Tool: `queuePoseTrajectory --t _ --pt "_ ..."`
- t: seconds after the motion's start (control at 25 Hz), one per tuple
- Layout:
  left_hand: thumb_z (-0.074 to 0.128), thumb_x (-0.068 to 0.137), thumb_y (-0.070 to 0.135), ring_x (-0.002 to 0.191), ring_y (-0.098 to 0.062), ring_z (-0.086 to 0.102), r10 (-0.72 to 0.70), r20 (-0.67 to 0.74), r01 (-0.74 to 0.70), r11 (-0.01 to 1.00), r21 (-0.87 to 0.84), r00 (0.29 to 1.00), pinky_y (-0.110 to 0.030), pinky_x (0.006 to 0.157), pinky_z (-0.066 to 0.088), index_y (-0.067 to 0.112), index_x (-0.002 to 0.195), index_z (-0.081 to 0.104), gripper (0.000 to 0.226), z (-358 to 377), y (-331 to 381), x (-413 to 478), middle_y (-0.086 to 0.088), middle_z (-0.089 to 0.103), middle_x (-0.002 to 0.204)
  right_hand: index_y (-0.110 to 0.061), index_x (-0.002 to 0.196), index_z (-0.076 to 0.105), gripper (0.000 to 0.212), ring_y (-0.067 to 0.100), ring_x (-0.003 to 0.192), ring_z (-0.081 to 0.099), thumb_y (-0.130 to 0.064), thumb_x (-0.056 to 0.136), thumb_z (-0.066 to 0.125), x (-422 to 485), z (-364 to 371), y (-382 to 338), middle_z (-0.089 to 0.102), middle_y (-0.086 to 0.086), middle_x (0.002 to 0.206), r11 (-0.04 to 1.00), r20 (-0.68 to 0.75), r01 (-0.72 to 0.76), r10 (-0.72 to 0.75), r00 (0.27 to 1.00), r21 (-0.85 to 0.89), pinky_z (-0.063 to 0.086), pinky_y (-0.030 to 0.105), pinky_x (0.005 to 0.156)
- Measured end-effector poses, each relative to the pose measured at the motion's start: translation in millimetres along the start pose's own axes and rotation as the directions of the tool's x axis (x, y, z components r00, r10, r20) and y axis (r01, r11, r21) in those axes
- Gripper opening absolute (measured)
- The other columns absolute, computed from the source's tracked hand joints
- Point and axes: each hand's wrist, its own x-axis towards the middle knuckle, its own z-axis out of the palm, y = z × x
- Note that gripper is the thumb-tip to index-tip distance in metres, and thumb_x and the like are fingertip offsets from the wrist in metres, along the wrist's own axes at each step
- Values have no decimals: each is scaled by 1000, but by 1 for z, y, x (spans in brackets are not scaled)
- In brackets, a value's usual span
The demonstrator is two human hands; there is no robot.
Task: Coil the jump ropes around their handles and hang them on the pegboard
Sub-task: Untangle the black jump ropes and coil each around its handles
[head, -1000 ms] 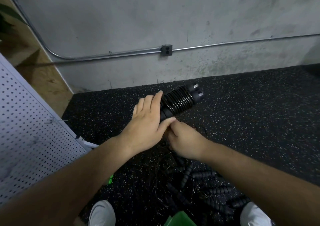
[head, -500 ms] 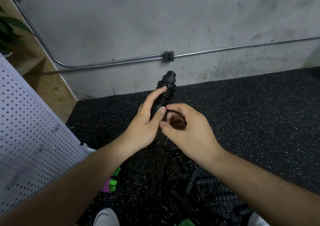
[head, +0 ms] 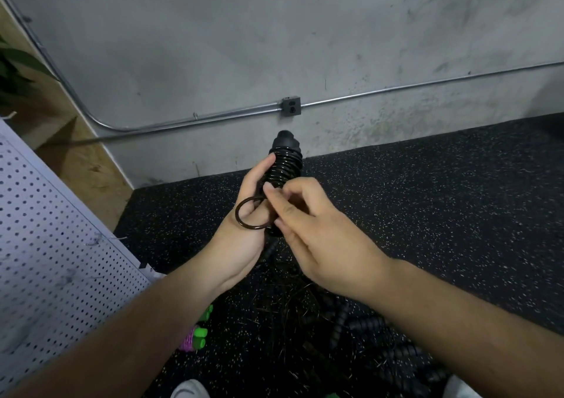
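– While L hand (head: 244, 242) grips item 1, black jump rope (head: 285, 165), wound round its handles and held tip-up above the floor mat (head: 457, 199), what's the step?
– Step, by my read: securing the tail end. One loop (head: 253, 229) stands free of the coil and lies across the L fingers; can't tell if it goes round them. R hand (head: 323, 245) has thumb & forefinger closed at the loop's root, apparently pinching the cord. Contact pt partly hidden.
– How to do it well?
– Rec: hold L grip firm so wraps don't spring. Tuck the end thru the loop, then draw snug vs. the coil. Leave enough loop to take a peg. Don't yank: cord looks slick, and turns could slide off the handle end.
– Other stock?
– Item 2: green-and-purple rope (head: 195, 336), coiled, on the mat beside the pegboard (head: 45, 229). Item 3: black ropes (head: 366, 324), qty unclear, loose on the mat under the R forearm.
– Brands, labels, text?
– None legible. Handles plain black; wall outlet (head: 291, 106) shows no marking that I can read.
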Motion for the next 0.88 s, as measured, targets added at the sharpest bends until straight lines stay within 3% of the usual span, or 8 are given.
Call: queuePoseTrajectory --t 0.16,0.28,0.36,0.48,0.56,0.68,0.88 --pt "51 102 14 132 -9 55 -6 64 4 1000 23 998 -20 101 47 33 150 39 53 -3 -2 0 7 64 137 -8 141 54 41 9 93 56 -20 102 55 4 -9 8 47 2 123 999 29 39 -40 999 29 55 27 77" --pt "45 101 -4 132 -3 53 -35 108 32 999 31 994 -17 100 47 31 150 40 60 1 -5 0 12 64 136 -11 125 66 29 8 99 59 -21 98 64 7 -16 8 57 -3 118 985 -7 -36 37 999 167 52 28 85" --pt "48 98 -4 132 -9 55 -74 111 83 994 -73 991 -24 102 48 35 149 43 64 0 -3 2 5 65 136 -13 119 69 24 5 100 60 -17 95 68 10 -22 7 64 -5 110 967 -65 -90 108 992 236 50 25 88" --pt "48 99 12 130 -25 57 -90 109 115 962 -246 990 -42 105 47 40 149 42 57 -6 5 9 -3 61 142 -16 124 71 31 7 95 64 -14 93 70 9 -35 16 67 -10 101 938 -193 -175 240 951 301 53 24 86" --pt "47 101 16 115 -34 62 -77 88 100 950 -297 993 -48 99 46 44 148 42 54 -10 9 12 -8 61 141 -14 122 72 28 4 86 64 -14 93 70 4 -41 26 66 -12 97 944 -201 -199 256 945 265 52 20 80" --pt "46 103 18 100 -36 62 -72 85 97 936 -339 994 -44 90 53 46 146 44 51 -12 12 11 -16 61 138 -12 115 76 21 5 80 62 -13 94 69 -7 -41 32 65 -11 92 970 -157 -207 227 961 130 45 11 72" --pt "43 103 21 109 -30 64 -75 83 100 930 -353 994 -40 84 59 46 144 45 48 -5 15 9 -7 63 138 -13 109 77 17 7 70 58 -15 96 67 -16 -41 34 61 -11 90 978 -74 -210 208 975 -15 40 10 61"
